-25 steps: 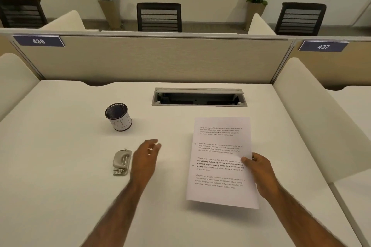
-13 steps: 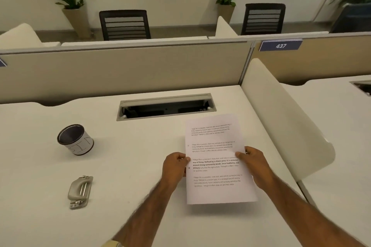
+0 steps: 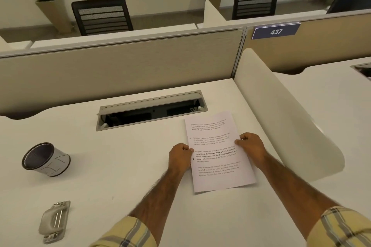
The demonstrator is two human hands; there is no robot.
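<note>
A white printed sheet of paper (image 3: 217, 158) with several short text blocks lies lengthwise on the white desk (image 3: 124, 166), right of centre. My left hand (image 3: 180, 157) grips its left edge about halfway down, fingers curled. My right hand (image 3: 252, 146) pinches the right edge, slightly further from me. Both forearms reach in from the bottom, with yellow plaid sleeves at the frame edge.
A grey metal hole punch (image 3: 54, 221) lies near the front left. A dark mesh pen cup (image 3: 45, 159) with a white band stands at the left. An open cable tray (image 3: 151, 110) sits behind the paper. A white curved divider (image 3: 289, 118) borders the right side.
My left hand came across from near the hole punch and took the paper's left edge. The view has swung right and closer, with both hands now on the sheet.
</note>
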